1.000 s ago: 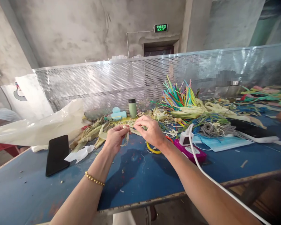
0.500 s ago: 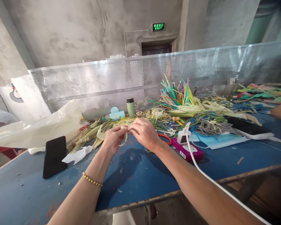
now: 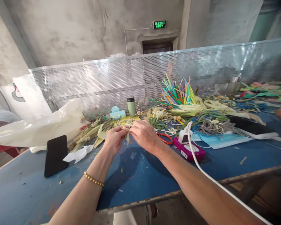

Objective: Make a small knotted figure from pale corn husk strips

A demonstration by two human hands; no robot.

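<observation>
My left hand (image 3: 115, 137) is closed in a pinch on a pale strip of corn husk (image 3: 127, 140), whose loose end hangs below the fingertips. Close against it, my right hand (image 3: 144, 132) has its fingers drawn together at the same strip. A small dark tip shows above the right knuckles; what it belongs to is hidden. Just right of that hand lies a red looped handle (image 3: 165, 138). Dried corn husks (image 3: 90, 134) are heaped beyond my left hand, and paler husks (image 3: 187, 110) lie at the back right.
A black phone (image 3: 56, 155) and a crumpled white paper (image 3: 78, 154) lie on the left. On the right are a purple power socket (image 3: 189, 149) with a white cable, a blue face mask (image 3: 221, 140) and grey cord (image 3: 213, 126). A green bottle (image 3: 131, 107) stands before the perforated metal screen (image 3: 96, 84).
My right hand has turned slightly, and its fingers now cover the thin metallic piece seen at its fingertips before. My left hand keeps its pinch. The view has shifted a little.
</observation>
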